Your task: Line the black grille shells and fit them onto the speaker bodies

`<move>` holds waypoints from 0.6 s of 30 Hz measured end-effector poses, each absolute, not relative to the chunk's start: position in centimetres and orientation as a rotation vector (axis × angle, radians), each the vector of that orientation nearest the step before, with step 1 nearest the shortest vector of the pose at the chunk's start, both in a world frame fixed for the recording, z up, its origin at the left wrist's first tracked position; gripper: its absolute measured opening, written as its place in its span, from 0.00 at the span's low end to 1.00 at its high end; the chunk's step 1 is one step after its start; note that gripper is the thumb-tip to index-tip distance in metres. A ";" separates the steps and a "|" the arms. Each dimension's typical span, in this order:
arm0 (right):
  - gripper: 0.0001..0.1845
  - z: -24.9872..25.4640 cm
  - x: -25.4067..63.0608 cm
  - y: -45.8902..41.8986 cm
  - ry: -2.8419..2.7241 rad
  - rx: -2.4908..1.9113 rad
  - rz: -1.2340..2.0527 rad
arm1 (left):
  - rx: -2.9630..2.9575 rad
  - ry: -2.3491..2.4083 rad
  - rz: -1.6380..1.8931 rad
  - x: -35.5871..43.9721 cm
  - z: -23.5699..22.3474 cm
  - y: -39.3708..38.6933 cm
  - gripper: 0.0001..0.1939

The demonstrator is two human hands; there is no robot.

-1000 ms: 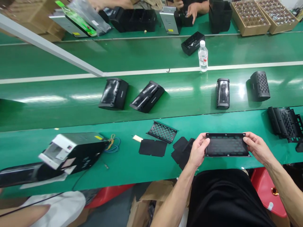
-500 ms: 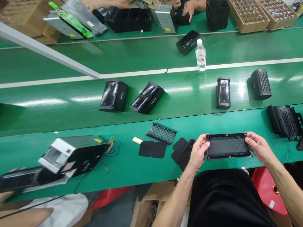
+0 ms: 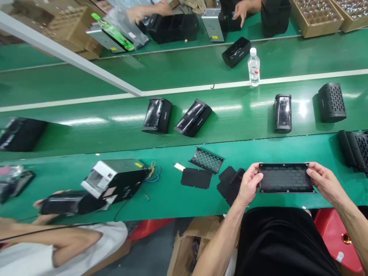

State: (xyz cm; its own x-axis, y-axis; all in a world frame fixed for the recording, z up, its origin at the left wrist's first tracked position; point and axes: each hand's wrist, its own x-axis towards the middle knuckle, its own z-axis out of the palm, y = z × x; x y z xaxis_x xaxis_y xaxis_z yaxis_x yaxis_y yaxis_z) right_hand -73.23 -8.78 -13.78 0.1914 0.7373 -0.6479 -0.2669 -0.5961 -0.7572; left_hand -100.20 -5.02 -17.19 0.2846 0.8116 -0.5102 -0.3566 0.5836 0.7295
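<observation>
Between my two hands is a black grille panel (image 3: 284, 178), held level over the green table, its slotted pattern showing faintly through a dark mesh backing. My left hand (image 3: 249, 184) pinches its left end, thumb on top. The right end is gripped by my right hand (image 3: 323, 180) in the same way. Just left of my left hand lie overlapping black mesh sheets (image 3: 230, 184). Farther left is one flat black mesh sheet (image 3: 196, 178), with a bare slotted grille panel (image 3: 207, 160) behind it.
Black speaker-like housings (image 3: 157, 115) stand on the green belt, and a water bottle (image 3: 254, 69) is beyond. Stacked grilles (image 3: 355, 149) lie at right. On the left, a co-worker's arm (image 3: 74, 241) is near a box-shaped device (image 3: 115, 178). Other people's hands (image 3: 241, 11) work across.
The view has swung left, so everything sits farther right and more of the co-worker shows. Both my hands keep the grille panel in nearly the same pose.
</observation>
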 end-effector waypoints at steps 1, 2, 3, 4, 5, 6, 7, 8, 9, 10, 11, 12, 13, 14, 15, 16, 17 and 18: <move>0.27 -13.8 -73.3 -8.8 -0.444 -1.641 1.537 | 0.541 1.002 0.836 -100.2 -17.2 -5.0 0.22; 0.28 -13.8 -73.3 -8.7 -0.434 -1.642 1.539 | 0.543 1.002 0.838 -100.2 -17.2 -5.0 0.21; 0.28 -13.9 -73.3 -8.7 -0.425 -1.644 1.540 | 0.545 1.002 0.840 -100.2 -17.2 -5.0 0.21; 0.28 -13.9 -73.4 -8.7 -0.418 -1.646 1.539 | 0.547 1.003 0.841 -100.2 -17.2 -5.1 0.21; 0.28 -14.0 -73.4 -8.7 -0.414 -1.648 1.538 | 0.549 1.007 0.840 -100.2 -17.3 -5.1 0.21; 0.27 -14.0 -73.4 -8.7 -0.413 -1.649 1.536 | 0.549 1.012 0.837 -100.2 -17.3 -5.1 0.21; 0.27 -14.1 -73.4 -8.8 -0.413 -1.646 1.538 | 0.548 1.016 0.832 -100.2 -17.3 -5.1 0.21; 0.26 -14.3 -73.4 -8.8 -0.414 -1.640 1.544 | 0.546 1.018 0.828 -100.2 -17.3 -5.1 0.22; 0.26 -14.4 -73.3 -8.8 -0.414 -1.634 1.552 | 0.544 1.018 0.827 -100.3 -17.3 -5.1 0.21; 0.25 -14.6 -73.3 -8.9 -0.413 -1.629 1.559 | 0.543 1.015 0.827 -100.3 -17.4 -5.1 0.21; 0.25 -14.7 -73.3 -8.9 -0.409 -1.626 1.564 | 0.544 1.011 0.829 -100.3 -17.4 -5.1 0.21; 0.25 -14.8 -73.3 -8.9 -0.405 -1.625 1.565 | 0.546 1.008 0.830 -100.3 -17.5 -5.1 0.21; 0.25 -14.9 -73.2 -8.9 -0.401 -1.626 1.564 | 0.549 1.006 0.831 -100.3 -17.5 -5.1 0.21; 0.25 -14.9 -73.2 -8.9 -0.397 -1.628 1.561 | 0.553 1.006 0.829 -100.3 -17.6 -5.1 0.21; 0.26 -14.8 -73.3 -8.8 -0.393 -1.628 1.558 | 0.555 1.007 0.826 -100.3 -17.6 -5.1 0.21; 0.26 -14.8 -73.3 -8.8 -0.388 -1.626 1.557 | 0.556 1.008 0.822 -100.3 -17.6 -5.1 0.21; 0.26 -14.7 -73.4 -8.7 -0.383 -1.620 1.560 | 0.556 1.009 0.822 -100.3 -17.7 -5.1 0.21; 0.26 -14.5 -73.4 -8.6 -0.380 -1.611 1.567 | 0.555 1.008 0.826 -100.3 -17.6 -5.0 0.21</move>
